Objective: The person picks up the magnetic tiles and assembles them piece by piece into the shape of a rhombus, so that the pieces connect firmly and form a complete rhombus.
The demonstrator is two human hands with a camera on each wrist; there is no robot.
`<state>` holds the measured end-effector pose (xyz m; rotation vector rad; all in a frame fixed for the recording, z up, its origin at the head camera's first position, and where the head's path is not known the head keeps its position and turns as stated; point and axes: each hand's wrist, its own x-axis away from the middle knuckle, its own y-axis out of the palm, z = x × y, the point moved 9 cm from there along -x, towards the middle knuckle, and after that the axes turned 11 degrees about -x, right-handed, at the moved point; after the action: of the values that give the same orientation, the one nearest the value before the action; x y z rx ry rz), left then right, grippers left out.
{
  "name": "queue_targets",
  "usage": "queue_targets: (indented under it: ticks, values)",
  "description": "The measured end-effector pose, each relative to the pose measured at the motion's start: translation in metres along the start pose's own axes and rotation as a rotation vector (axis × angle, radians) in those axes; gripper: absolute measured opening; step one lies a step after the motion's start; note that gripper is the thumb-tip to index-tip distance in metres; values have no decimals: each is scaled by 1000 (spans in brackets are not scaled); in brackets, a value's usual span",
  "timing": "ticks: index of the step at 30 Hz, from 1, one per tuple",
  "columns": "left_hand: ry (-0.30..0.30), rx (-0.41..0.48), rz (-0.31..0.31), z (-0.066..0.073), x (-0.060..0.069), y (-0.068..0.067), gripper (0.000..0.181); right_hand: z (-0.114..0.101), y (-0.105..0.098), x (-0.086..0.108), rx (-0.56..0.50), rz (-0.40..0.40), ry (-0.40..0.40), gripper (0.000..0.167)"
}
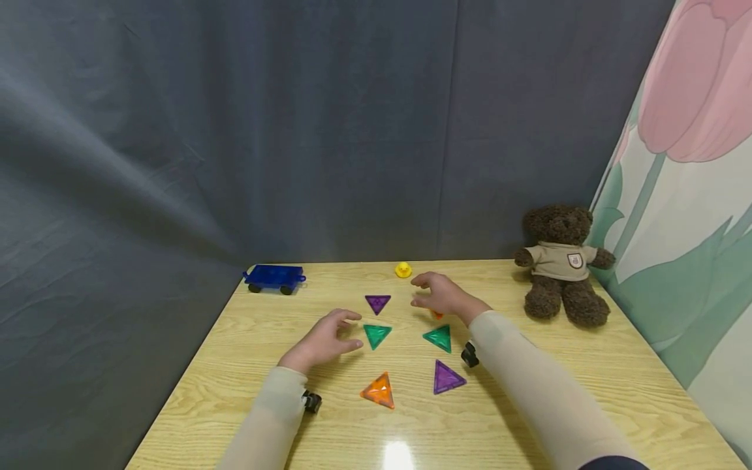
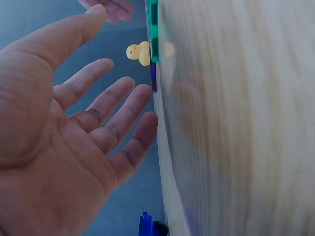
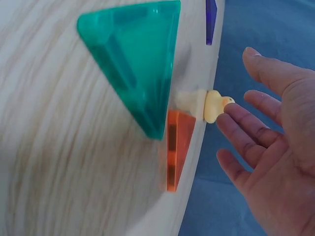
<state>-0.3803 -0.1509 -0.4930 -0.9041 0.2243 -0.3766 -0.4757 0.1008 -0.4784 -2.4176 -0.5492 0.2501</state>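
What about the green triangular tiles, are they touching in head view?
No, bare tabletop shows between the left green tile and the right green tile.

My head view looks forward and down from over the near side of the bench (image 1: 223,372), wide enough to frame the left grip (image 1: 323,339), the right grip (image 1: 440,295) and the dark curtain (image 1: 329,130). My left wrist view sits close, low over the bench and rolled sideways, facing the curtain past the palm. The right wrist view is rolled the opposite way, so near that a green triangle (image 3: 140,59) looms large. All three share the yellow duck (image 1: 403,270); the left wrist also catches the right grip's fingers (image 2: 117,10).
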Motion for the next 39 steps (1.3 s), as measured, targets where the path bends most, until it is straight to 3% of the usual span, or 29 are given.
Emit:
queue_targets:
  ticks: [13, 23, 31, 39]
  values:
    - [39, -40, -76, 10, -4, 13, 50, -7, 23, -13, -47, -48, 18, 53]
    - [90, -88, -116, 24, -4, 22, 45, -17, 28, -18, -35, -61, -2, 49]
    - [104, -131, -172, 24, -5, 31, 41, -20, 31, -18, -42, -58, -7, 46]
    - [95, -218, -155, 17, -4, 28, 38, -24, 37, -21, -47, -63, -24, 45]
